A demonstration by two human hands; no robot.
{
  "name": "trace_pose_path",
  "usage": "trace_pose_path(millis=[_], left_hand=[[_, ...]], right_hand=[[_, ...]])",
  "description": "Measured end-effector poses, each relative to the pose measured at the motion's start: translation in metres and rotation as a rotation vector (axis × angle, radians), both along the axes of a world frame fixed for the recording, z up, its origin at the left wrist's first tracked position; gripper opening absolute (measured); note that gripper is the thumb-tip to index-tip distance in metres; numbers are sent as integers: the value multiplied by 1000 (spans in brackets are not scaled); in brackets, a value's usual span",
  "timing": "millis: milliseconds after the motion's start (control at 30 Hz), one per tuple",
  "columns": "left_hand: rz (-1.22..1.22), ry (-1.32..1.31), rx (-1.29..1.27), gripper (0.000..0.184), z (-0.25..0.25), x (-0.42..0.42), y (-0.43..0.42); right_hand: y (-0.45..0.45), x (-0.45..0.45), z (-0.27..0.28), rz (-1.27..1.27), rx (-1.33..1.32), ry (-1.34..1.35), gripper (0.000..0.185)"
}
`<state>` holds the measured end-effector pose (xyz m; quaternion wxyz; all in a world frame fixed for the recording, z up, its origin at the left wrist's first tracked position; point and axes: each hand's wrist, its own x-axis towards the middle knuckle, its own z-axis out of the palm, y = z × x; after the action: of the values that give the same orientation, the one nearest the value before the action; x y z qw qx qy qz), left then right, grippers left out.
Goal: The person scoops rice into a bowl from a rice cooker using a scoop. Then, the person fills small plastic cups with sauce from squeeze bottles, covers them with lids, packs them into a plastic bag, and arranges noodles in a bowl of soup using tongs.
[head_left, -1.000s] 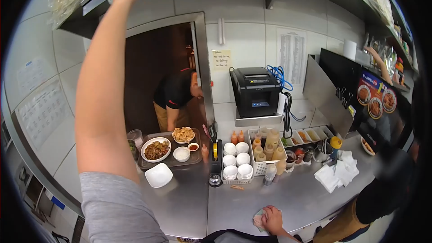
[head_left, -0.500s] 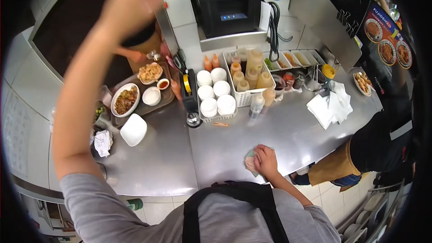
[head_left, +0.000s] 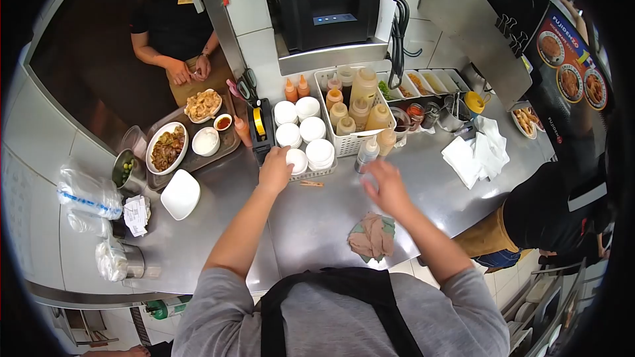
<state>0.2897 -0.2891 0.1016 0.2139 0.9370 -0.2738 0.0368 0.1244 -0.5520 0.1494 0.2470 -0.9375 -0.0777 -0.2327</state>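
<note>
My left hand (head_left: 275, 170) is at the front left of a rack of stacked white cups. Its fingers are closed at the rim of a small white cup (head_left: 297, 161), with the fingertips partly hidden. Just behind this hand stands a black tape dispenser (head_left: 262, 122) with yellow tape. My right hand (head_left: 389, 189), blurred, hangs over the counter with fingers apart and nothing visible in them. A clear squeeze bottle (head_left: 368, 152) stands just beyond its fingertips. Below, a crumpled pink and green cloth (head_left: 372, 237) lies loose on the metal counter (head_left: 311, 215).
A white basket (head_left: 350, 145) holds several sauce bottles. On the left, a tray (head_left: 228, 154) carries food dishes beside a white bowl (head_left: 180, 195). White napkins (head_left: 476, 155) lie right. A person (head_left: 175, 39) stands beyond the opening; another (head_left: 542, 205) is at right.
My left hand has come down from high on the left to the cups. My right hand has let go of the cloth and moved forward toward the bottles. The person beyond the opening is more visible.
</note>
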Motion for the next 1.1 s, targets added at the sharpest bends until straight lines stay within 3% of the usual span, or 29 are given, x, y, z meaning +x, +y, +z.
trace_pose_path(millis=[67, 133, 233, 300, 400, 467, 500, 600, 633, 667, 733, 767, 833, 900, 967, 1000, 1067, 1100], left_hand=[[141, 27, -213, 34, 6, -9, 4], [158, 12, -319, 29, -1, -5, 7], [180, -68, -526, 24, -3, -11, 5], [173, -164, -665, 22, 0, -25, 4], [152, -125, -707, 22, -11, -60, 8], [84, -18, -703, 22, -39, -87, 18], [76, 112, -629, 23, -45, -103, 27], [66, 88, -492, 24, -65, -136, 49], [68, 77, -462, 39, -66, -145, 56], [87, 85, -478, 39, -68, -153, 59], [104, 70, -406, 67, -63, -169, 63], [118, 82, -422, 67, -65, -171, 65], [24, 63, -314, 91, -69, -171, 70], [59, 104, -369, 91, -72, -169, 70], [102, 149, -412, 93, -74, -166, 70], [91, 178, -416, 93, -76, -166, 70], [147, 128, -493, 91, -85, -166, 69], [146, 77, -523, 90, -92, -161, 68]], right_hand=[[-2, 49, 33, 76, 51, -142, 25], [-3, 104, 53, 121, 39, -121, 22], [4, 185, 71, -55, -64, -28, 23], [17, 215, 101, -290, -196, 525, 30], [-7, 286, 30, -226, -362, 605, 39], [-3, 295, 20, -363, -210, 594, 45], [1, 289, 27, -336, -230, 586, 45], [8, 257, 56, -287, -258, 659, 53], [8, 252, 58, -278, -189, 521, 54], [5, 245, 60, -269, -121, 385, 55], [-4, 207, 65, -86, 40, 92, 53], [-9, 185, 67, -25, 97, 7, 51], [-9, 129, 83, 30, 158, -143, 48], [4, 87, 94, 25, 147, -202, 48], [26, 57, 86, 245, 895, -251, 47], [27, 46, 79, 196, 851, 202, 48], [53, 25, 54, 249, 392, 536, 48], [69, 24, 41, 437, 94, 595, 48]])
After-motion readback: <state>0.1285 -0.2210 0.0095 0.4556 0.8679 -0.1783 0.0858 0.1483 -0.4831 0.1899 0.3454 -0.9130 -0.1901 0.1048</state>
